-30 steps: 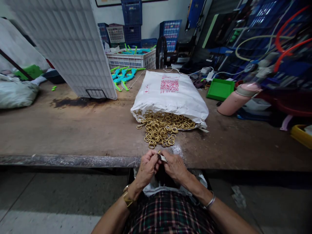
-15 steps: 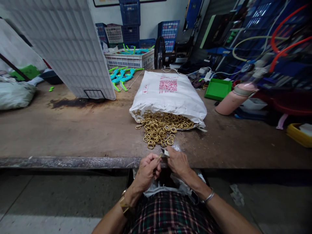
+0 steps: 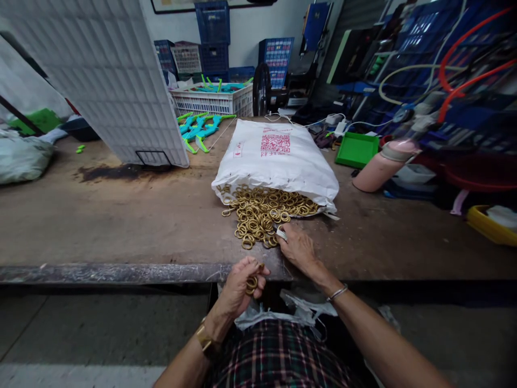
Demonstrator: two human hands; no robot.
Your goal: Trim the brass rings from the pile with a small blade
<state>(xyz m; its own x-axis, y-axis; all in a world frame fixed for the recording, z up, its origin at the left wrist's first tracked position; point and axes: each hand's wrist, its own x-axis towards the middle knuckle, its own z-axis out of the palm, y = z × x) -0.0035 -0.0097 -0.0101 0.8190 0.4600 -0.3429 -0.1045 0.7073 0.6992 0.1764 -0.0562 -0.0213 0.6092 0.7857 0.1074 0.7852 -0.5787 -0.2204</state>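
Several brass-coloured rings (image 3: pixel 252 284) sit in the curled fingers of my left hand (image 3: pixel 242 283), just in front of the table edge. My right hand (image 3: pixel 299 248) reaches to the near right side of a pile of loose rings (image 3: pixel 254 218). It is closed on a small knife (image 3: pixel 281 234) with a whitish body; its dark tip is partly lost against the rings. The pile spills from the open mouth of a white woven sack (image 3: pixel 278 161) with red print, lying on the table.
A white ribbed panel (image 3: pixel 117 81) stands on the left of the table (image 3: pixel 100 226). Behind the sack are turquoise and green plastic frames (image 3: pixel 202 129), a white crate (image 3: pixel 218 101) and a black fan (image 3: pixel 262 89). On the right are a green tray (image 3: pixel 357 150) and a pink bottle (image 3: pixel 382 167).
My right hand has moved forward from beside my left hand to the ring pile, with the knife in it. My left hand has turned a little, so the rings in it now show.
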